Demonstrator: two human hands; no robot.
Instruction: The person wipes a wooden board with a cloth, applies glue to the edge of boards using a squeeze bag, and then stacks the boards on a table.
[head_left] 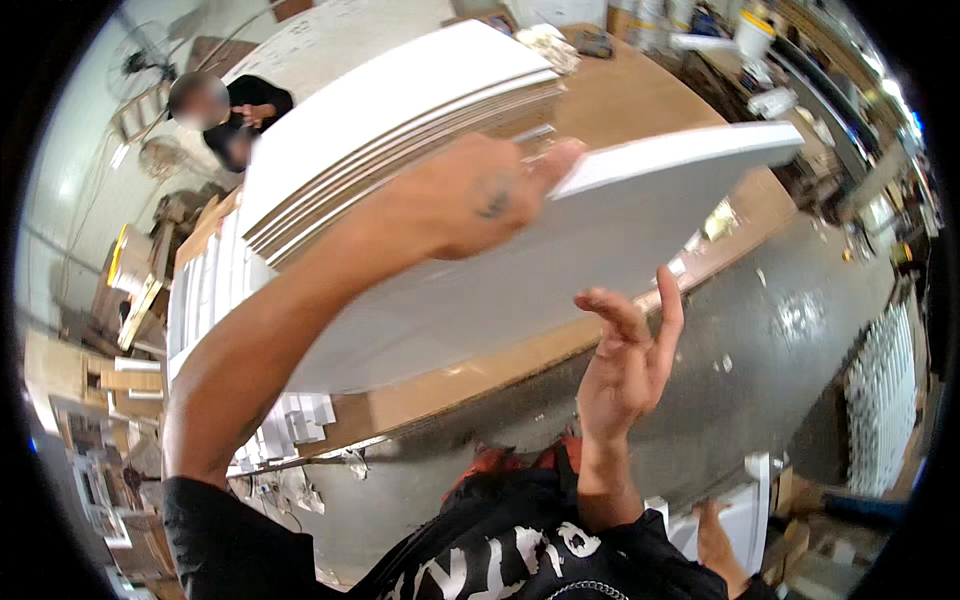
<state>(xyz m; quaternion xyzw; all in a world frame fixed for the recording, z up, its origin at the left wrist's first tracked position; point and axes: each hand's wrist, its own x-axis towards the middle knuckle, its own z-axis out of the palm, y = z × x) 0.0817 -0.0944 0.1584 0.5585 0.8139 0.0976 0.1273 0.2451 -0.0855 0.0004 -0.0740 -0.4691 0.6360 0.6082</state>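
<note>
A large white panel (480, 315) stands on its long edge on the brown worktable, tilted, with its face toward me. My left hand (485, 200) is closed over its top edge, the thumb lying along the edge and the other fingers hidden. My right hand (630, 365) is held up in front of the panel's lower right part, fingers spread, with nothing in it. Just behind the panel lies a stack of white panels (400, 85) with brown sheet edges showing along its side.
The worktable (640, 90) carries white strips (295, 425) at its left end. At upper left a person (235, 115) stands across the table. Another person's hand (713, 535) is by a white piece at lower right. Ribbed white pieces (880, 395) stand on the right.
</note>
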